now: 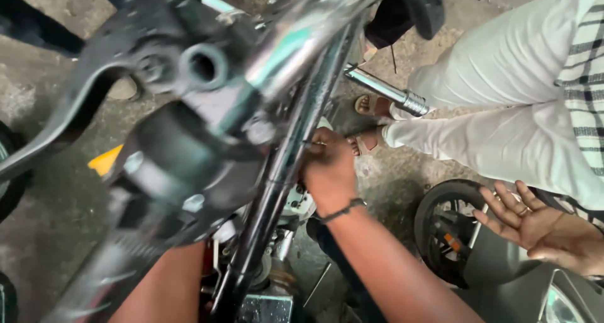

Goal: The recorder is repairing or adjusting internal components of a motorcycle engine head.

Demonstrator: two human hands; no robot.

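One black fork tube runs from 1 o'clock down to 7 o'clock, mid-frame. Right hand sits at its 3 o'clock side, fingers curled on a thin metal piece, identity unclear. Left hand hidden behind the blurred lever; grip cannot be told. Judgement: keep wrist braced against tube, small steady pressure. Bystander's open hand at 4 o'clock.
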